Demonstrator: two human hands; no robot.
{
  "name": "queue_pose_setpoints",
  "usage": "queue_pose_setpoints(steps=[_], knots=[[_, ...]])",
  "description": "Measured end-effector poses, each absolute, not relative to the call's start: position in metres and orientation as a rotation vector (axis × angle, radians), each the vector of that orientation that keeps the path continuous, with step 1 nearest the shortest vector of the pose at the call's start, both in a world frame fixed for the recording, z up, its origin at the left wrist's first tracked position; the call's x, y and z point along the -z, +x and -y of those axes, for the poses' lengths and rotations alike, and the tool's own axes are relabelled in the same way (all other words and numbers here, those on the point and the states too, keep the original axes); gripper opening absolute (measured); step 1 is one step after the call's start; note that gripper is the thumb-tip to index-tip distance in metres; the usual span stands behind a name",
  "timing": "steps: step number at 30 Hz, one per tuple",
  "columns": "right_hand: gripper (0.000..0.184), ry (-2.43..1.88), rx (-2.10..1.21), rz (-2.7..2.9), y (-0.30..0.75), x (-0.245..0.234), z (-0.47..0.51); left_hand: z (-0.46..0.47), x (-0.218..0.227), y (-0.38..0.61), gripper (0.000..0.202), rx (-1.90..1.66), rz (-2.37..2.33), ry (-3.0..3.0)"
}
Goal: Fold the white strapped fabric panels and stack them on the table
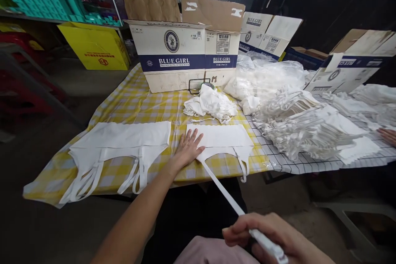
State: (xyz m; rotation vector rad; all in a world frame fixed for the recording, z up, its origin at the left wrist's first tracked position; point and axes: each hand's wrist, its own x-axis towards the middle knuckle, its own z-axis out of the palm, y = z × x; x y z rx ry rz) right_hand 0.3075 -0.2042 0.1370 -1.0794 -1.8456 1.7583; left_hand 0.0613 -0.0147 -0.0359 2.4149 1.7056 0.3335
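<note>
A white cloth piece with straps (pixel 221 137) lies flat on the yellow checked tablecloth (pixel 136 103) in front of me. My left hand (pixel 186 148) rests flat on its left edge, fingers spread. My right hand (pixel 272 235) is near my lap, pinched on one long white strap (pixel 221 187) of that piece, which runs taut from the cloth down to my fingers. To the left lies a stack of similar white pieces (pixel 120 142), their straps hanging over the table edge.
An open Blue Girl carton (pixel 185 55) stands at the back of the table, with a crumpled white heap (pixel 212 105) before it. A large pile of white pieces (pixel 309 126) and plastic bags (pixel 266 76) fill the right. Another person's hand (pixel 388 135) shows at far right.
</note>
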Motion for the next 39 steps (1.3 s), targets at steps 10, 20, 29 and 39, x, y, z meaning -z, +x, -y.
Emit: queue_pose_setpoints(steps=[10, 20, 29, 39], knots=[[0.045, -1.172, -1.648, 1.726, 0.283, -0.104, 0.122, 0.056, -0.028, 0.072, 0.035, -0.826, -1.208, 1.924], [0.049, -1.186, -1.656, 1.909, 0.257, -0.072, 0.086, 0.075, -0.048, 0.081, 0.027, -0.885, -0.873, 1.206], [0.033, -1.316, -0.614, 2.036, 0.249, -0.028, 0.079, 0.064, -0.028, 0.095, 0.028, -0.872, -1.208, 1.132], [0.018, -1.397, -0.644, 2.128, 0.249, 0.002, 0.055, 0.036, -0.006, 0.075, 0.021, -0.814, -1.182, 1.418]])
